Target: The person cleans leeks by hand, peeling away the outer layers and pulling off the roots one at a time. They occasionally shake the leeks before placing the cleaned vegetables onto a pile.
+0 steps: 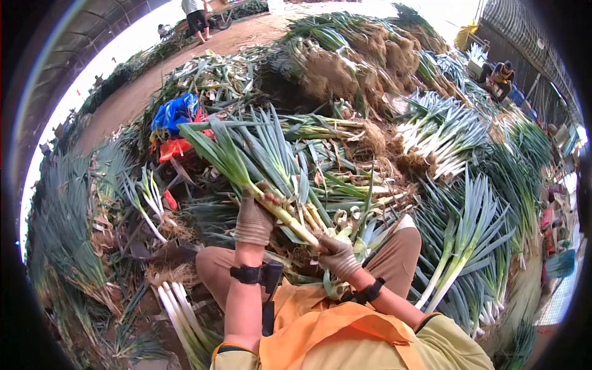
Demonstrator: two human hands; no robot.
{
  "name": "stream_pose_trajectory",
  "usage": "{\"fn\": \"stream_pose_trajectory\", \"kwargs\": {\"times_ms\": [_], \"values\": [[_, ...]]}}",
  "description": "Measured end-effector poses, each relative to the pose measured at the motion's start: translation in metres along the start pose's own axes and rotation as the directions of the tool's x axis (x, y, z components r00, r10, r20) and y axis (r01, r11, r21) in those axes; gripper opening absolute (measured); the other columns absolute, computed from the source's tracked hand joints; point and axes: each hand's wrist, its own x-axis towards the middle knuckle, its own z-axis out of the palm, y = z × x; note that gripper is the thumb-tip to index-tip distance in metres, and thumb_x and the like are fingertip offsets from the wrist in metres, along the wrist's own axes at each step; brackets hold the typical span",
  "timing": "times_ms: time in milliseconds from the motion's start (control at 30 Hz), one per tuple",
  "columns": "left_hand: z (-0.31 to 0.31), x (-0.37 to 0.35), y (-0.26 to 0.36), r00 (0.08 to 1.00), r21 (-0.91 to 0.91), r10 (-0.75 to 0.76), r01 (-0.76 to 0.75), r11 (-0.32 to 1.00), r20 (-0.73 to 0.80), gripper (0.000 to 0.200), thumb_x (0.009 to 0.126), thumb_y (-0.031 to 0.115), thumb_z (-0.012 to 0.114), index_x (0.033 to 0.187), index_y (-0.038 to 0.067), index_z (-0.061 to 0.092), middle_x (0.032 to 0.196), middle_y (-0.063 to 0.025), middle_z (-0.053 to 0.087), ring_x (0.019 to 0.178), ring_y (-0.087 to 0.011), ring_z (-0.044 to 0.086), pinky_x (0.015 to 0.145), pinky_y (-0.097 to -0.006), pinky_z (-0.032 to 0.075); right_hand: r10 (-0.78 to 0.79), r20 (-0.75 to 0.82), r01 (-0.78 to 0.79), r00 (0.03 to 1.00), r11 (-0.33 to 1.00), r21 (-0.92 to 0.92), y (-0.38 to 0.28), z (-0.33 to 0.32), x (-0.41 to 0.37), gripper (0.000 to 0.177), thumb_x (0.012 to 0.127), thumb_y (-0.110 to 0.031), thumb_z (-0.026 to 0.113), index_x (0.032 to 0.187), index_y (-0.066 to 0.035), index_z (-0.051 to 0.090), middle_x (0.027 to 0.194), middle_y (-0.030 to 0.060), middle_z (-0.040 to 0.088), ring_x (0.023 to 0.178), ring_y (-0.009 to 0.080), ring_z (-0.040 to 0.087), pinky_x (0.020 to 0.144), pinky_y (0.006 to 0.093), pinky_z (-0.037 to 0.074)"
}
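A long leek lies slanted across my lap, its green leaves pointing up and left and its pale root end toward my right hand. My left hand, in a knit fingertip-less glove, is closed around its stalk. At the lower end, my gloved right hand is closed on the leek near the roots. Behind the held leek is a heap of untrimmed leeks with dry outer leaves and brown roots. Two clean leeks with white stalks rest to my right.
Blue and red plastic bags lie at the upper left. A bundle of white-stalked leeks sits at the upper right, near a large root-covered pile. More leeks lie left of my knee. Another person sits far right; one stands at the back.
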Motion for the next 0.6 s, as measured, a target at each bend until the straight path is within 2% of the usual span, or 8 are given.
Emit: {"fn": "stream_pose_trajectory", "kwargs": {"times_ms": [33, 100, 233, 300, 400, 467, 567, 600], "values": [[0.0, -0.002, 0.004, 1.0, 0.035, -0.023, 0.024, 0.999, -0.02, 0.043, 0.079, 0.042, 0.056, 0.097, 0.003, 0.051, 0.068, -0.004, 0.051, 0.064, -0.0204, 0.05, 0.068, -0.0349, 0.043, -0.006, 0.01, 0.006, 1.0, 1.0, 0.001, -0.007, -0.002, 0.003, 0.043, 0.07, -0.005, 0.062, 0.112, -0.005, 0.053, 0.09, 0.0035, 0.058, 0.082, 0.0089, 0.05, 0.075, 0.0227, 0.042], [-0.006, -0.003, 0.009, 0.996, -0.039, -0.071, 0.073, 0.997, 0.051, 0.038, 0.079, 0.035, 0.059, 0.098, 0.003, 0.052, 0.068, -0.0057, 0.054, 0.063, -0.0216, 0.053, 0.069, -0.0359, 0.045, 0.264, 0.325, -0.316, 0.908, 0.942, 0.117, -0.02, -0.007, 0.006, 0.046, 0.071, -0.007, 0.064, 0.115, -0.004, 0.051, 0.095, 0.0021, 0.058, 0.084, 0.0071, 0.05, 0.075, 0.0217, 0.042], [0.013, -0.01, 0.018, 0.996, 0.238, -0.072, 0.055, 0.97, 0.06, 0.034, 0.078, 0.025, 0.061, 0.101, 0.002, 0.052, 0.074, -0.0095, 0.058, 0.07, -0.0246, 0.058, 0.07, -0.0377, 0.048, 0.299, 0.241, -0.342, 0.923, 0.926, 0.163, -0.023, -0.006, 0.005, 0.045, 0.07, -0.008, 0.064, 0.113, -0.002, 0.052, 0.093, -0.0004, 0.059, 0.081, 0.0065, 0.051, 0.073, 0.0213, 0.043], [0.012, -0.013, 0.031, 0.971, 0.337, -0.241, 0.229, 0.913, -0.008, 0.034, 0.077, 0.018, 0.061, 0.104, 0.0, 0.051, 0.082, -0.0134, 0.06, 0.079, -0.0274, 0.06, 0.07, -0.0388, 0.051, 0.257, 0.17, -0.275, 0.951, 0.957, 0.093, -0.001, -0.005, 0.002, 0.043, 0.068, -0.002, 0.062, 0.11, -0.002, 0.054, 0.089, 0.0007, 0.06, 0.078, 0.0066, 0.051, 0.071, 0.0216, 0.043], [-0.005, -0.012, 0.039, 0.958, 0.576, -0.242, 0.284, 0.766, -0.151, 0.024, 0.08, 0.016, 0.054, 0.096, -0.001, 0.053, 0.079, -0.0145, 0.06, 0.07, -0.0248, 0.061, 0.06, -0.0347, 0.051, -0.165, 0.022, 0.166, 0.986, 0.958, -0.232, -0.004, -0.007, -0.004, 0.045, 0.068, 0.005, 0.058, 0.111, -0.005, 0.052, 0.083, 0.0039, 0.06, 0.074, 0.0091, 0.051, 0.068, 0.022, 0.043], [-0.006, -0.015, 0.04, 0.945, 0.743, -0.202, 0.326, 0.585, -0.256, 0.018, 0.083, 0.015, 0.049, 0.083, 0.0, 0.056, 0.066, -0.0121, 0.06, 0.052, -0.0196, 0.06, 0.046, -0.0291, 0.05, -0.226, 0.021, 0.223, 0.974, 0.932, -0.287, -0.013, -0.009, -0.004, 0.045, 0.068, 0.006, 0.058, 0.111, -0.006, 0.052, 0.083, 0.0052, 0.06, 0.074, 0.0102, 0.052, 0.068, 0.0224, 0.043], [0.0, -0.015, 0.036, 0.97, 0.826, -0.085, 0.24, 0.51, -0.229, 0.019, 0.082, 0.017, 0.05, 0.078, 0.0, 0.057, 0.059, -0.0103, 0.058, 0.046, -0.0179, 0.057, 0.041, -0.0274, 0.048, -0.318, -0.004, 0.305, 0.948, 0.911, -0.278, -0.005, -0.006, -0.005, 0.044, 0.069, 0.005, 0.06, 0.11, -0.009, 0.054, 0.087, 0.0061, 0.062, 0.074, 0.013, 0.054, 0.068, 0.0238, 0.045], [-0.013, -0.012, 0.028, 0.955, 0.745, -0.059, 0.266, 0.612, -0.291, 0.021, 0.081, 0.017, 0.051, 0.07, 0.001, 0.057, 0.053, -0.0092, 0.055, 0.038, -0.0167, 0.052, 0.034, -0.0262, 0.042, -0.34, -0.039, 0.32, 0.94, 0.915, -0.247, 0.0, -0.005, -0.005, 0.042, 0.069, 0.004, 0.061, 0.109, -0.008, 0.054, 0.089, 0.0048, 0.062, 0.073, 0.0126, 0.053, 0.068, 0.0233, 0.044]]}}
